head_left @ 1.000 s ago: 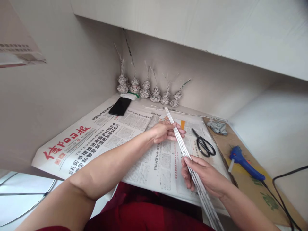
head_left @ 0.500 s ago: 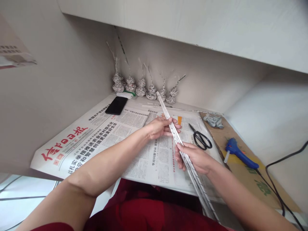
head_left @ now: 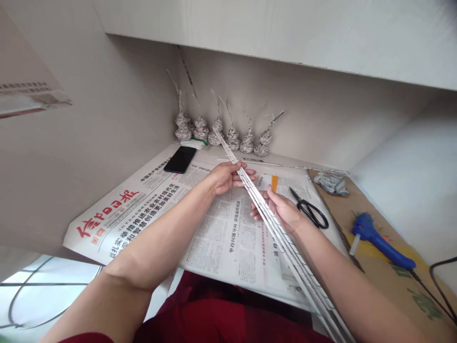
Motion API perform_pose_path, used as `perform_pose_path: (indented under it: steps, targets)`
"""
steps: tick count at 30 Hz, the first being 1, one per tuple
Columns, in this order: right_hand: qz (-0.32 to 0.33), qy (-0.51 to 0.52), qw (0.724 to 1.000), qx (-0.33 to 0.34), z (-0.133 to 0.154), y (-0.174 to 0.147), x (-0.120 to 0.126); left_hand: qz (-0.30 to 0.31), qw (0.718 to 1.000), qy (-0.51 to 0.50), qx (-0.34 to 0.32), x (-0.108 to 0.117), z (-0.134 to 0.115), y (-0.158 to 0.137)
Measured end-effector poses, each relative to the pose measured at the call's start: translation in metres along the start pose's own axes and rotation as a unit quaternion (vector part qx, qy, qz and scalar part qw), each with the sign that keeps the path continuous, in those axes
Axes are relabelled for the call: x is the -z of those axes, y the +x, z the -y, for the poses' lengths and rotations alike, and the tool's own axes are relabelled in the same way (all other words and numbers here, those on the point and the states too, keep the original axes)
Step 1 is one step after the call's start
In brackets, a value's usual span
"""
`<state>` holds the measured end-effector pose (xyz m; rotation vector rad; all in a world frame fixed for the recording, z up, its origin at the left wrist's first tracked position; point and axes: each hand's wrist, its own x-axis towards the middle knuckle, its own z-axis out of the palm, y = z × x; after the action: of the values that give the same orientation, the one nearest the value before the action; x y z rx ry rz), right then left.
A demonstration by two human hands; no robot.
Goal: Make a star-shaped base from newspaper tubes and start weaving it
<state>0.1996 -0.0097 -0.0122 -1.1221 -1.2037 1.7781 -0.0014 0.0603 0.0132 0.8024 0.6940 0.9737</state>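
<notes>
A bundle of several thin rolled newspaper sticks (head_left: 285, 245) slants from the back middle down to the lower right over my lap. My left hand (head_left: 228, 178) grips it near its upper end, thumb on top and fingers beneath. Lower down, my right hand (head_left: 283, 208) is under and beside the sticks, its thumb raised off them and its fingers apart, the fingertips showing past the far side. The lower ends run out of the picture. Beneath the hands lie newspaper sheets (head_left: 217, 233) covering the table.
Several woven paper gourds (head_left: 247, 143) stand along the back wall. A black phone (head_left: 180, 159) lies at left; black scissors (head_left: 309, 208) lie right of my right hand. On cardboard (head_left: 389, 286) rest a blue glue gun (head_left: 382, 240) and crumpled paper (head_left: 331, 183). A shelf edge (head_left: 285, 59) overhangs.
My right hand has loosened, its thumb lifting off the sticks. The bundle's upper end has swung left and the sticks have spread slightly. The whole view has shifted a little.
</notes>
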Motion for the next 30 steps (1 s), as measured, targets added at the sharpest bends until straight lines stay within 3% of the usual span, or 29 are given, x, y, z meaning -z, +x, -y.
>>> perform_pose_path:
  steps: [4, 9, 16, 22, 30]
  targets:
    - [-0.078, -0.072, 0.987, 0.119, -0.008, 0.002, 0.014, -0.019, 1.0, -0.024, 0.007, 0.003, -0.001, 0.004]
    - [-0.04, -0.205, 0.949, 0.236, -0.011, -0.005, 0.007, -0.044, 0.998, -0.026, 0.027, 0.006, 0.0, 0.007]
    - [0.006, -0.24, 0.934, 0.264, -0.022, -0.011, -0.001, -0.044, 0.998, -0.021, 0.037, 0.012, 0.0, 0.008]
    - [-0.014, -0.282, 0.912, 0.296, -0.013, -0.016, -0.002, -0.044, 0.998, -0.026, 0.041, 0.014, -0.002, 0.008]
    - [-0.105, -0.411, 0.821, 0.383, -0.011, -0.021, -0.004, -0.039, 0.998, -0.03, 0.049, 0.016, -0.002, 0.009]
